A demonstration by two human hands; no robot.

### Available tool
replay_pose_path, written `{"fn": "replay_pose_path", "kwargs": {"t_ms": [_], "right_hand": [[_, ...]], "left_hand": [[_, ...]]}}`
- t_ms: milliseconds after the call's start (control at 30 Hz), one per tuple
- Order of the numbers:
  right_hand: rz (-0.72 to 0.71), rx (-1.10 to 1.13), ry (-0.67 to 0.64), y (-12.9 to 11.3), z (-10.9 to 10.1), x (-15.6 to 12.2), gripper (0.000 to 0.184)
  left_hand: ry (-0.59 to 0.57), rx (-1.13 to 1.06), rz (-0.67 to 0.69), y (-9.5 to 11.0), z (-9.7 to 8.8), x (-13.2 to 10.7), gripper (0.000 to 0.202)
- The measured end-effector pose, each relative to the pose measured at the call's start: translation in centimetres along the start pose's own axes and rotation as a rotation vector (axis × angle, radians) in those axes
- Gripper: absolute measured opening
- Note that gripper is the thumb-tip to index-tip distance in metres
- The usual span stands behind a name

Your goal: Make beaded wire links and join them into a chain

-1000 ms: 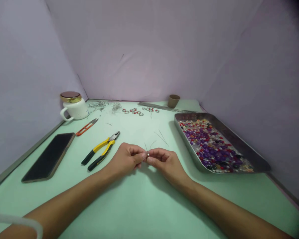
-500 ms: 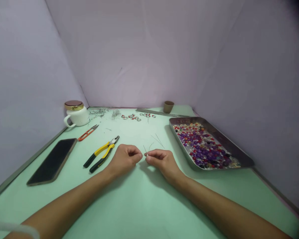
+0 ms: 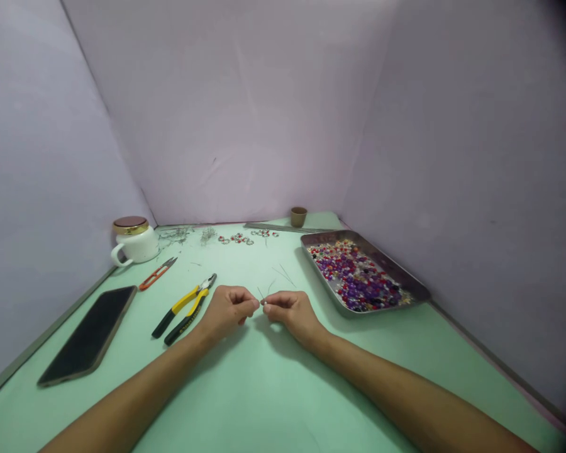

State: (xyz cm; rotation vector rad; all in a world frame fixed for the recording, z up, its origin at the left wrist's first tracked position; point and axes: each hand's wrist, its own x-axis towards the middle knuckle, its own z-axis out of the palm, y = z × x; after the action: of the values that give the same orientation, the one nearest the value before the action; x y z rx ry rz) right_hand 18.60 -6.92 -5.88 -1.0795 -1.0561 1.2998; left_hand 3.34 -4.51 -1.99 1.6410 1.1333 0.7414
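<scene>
My left hand [image 3: 227, 309] and my right hand [image 3: 288, 312] rest close together on the green table [image 3: 264, 390], both with fingers curled into a pinch. Between the fingertips is a thin wire [image 3: 260, 296] with a small pale bead at the right hand's tips. The right hand pinches the bead end. The left hand's fingertips sit just beside it, a small gap apart; whether they hold the wire I cannot make out. Yellow-handled pliers [image 3: 183, 307] lie just left of the left hand.
A metal tray [image 3: 408, 284] of mixed purple, red and white beads sits at the right. A dark phone [image 3: 89, 333], orange snips [image 3: 156, 273] and a white lidded mug [image 3: 132, 240] lie at the left. Loose wires [image 3: 283, 274], beaded pieces [image 3: 238, 238] and a small brown cup [image 3: 299, 216] are farther back.
The view has tilted up, so everything sits lower and smaller in the picture. My hands, touching at the bead a second ago, have drawn slightly apart.
</scene>
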Motion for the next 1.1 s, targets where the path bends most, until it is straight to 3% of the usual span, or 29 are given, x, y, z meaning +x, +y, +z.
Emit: {"fn": "replay_pose_path", "kwargs": {"t_ms": [100, 233, 300, 367, 433, 500, 567, 700, 767, 900, 1100], "right_hand": [[0.010, 0.034, 0.022, 0.1, -0.2, 0.3, 0.016], [0.036, 0.076, 0.037, 0.2, -0.3, 0.6, 0.020], [0.048, 0.093, 0.043, 0.2, -0.4, 0.8, 0.022], [0.057, 0.137, 0.060, 0.3, -0.6, 0.9, 0.024], [0.066, 0.207, 0.077, 0.3, -0.8, 1.1, 0.026], [0.083, 0.288, 0.085, 0.2, -1.2, 1.3, 0.027], [0.107, 0.368, 0.077, 0.2, -1.5, 1.6, 0.029], [0.144, 0.460, 0.014, 0.1, -1.8, 2.0, 0.034], [0.147, 0.453, -0.039, 0.1, -1.8, 2.1, 0.035], [0.126, 0.395, -0.150, 0.2, -1.4, 2.1, 0.033], [0.151, 0.335, -0.171, 0.2, -1.1, 2.0, 0.049]], "left_hand": [[0.046, 0.044, 0.051, -0.1, -0.5, 0.3, 0.028], [0.291, 0.209, 0.203, 0.4, -0.9, 0.2, 0.020], [0.327, 0.287, 0.345, 0.7, -0.4, 0.0, 0.015], [0.245, 0.334, 0.541, 0.8, 0.6, -0.4, 0.012], [0.070, 0.361, 0.725, 0.9, 1.8, -0.7, 0.010], [-0.030, 0.375, 0.777, 0.8, 3.0, -0.9, 0.010], [0.050, 0.335, 0.628, 0.7, 3.7, -0.6, 0.012], [0.312, 0.058, 0.107, -0.1, 3.4, 1.3, 0.017], [0.281, -0.116, -0.071, -0.6, 2.9, 2.2, 0.021], [0.040, -0.340, -0.081, -1.2, 2.4, 3.1, 0.025], [0.014, -0.456, -0.115, -1.3, 2.7, 3.0, 0.023]]}}
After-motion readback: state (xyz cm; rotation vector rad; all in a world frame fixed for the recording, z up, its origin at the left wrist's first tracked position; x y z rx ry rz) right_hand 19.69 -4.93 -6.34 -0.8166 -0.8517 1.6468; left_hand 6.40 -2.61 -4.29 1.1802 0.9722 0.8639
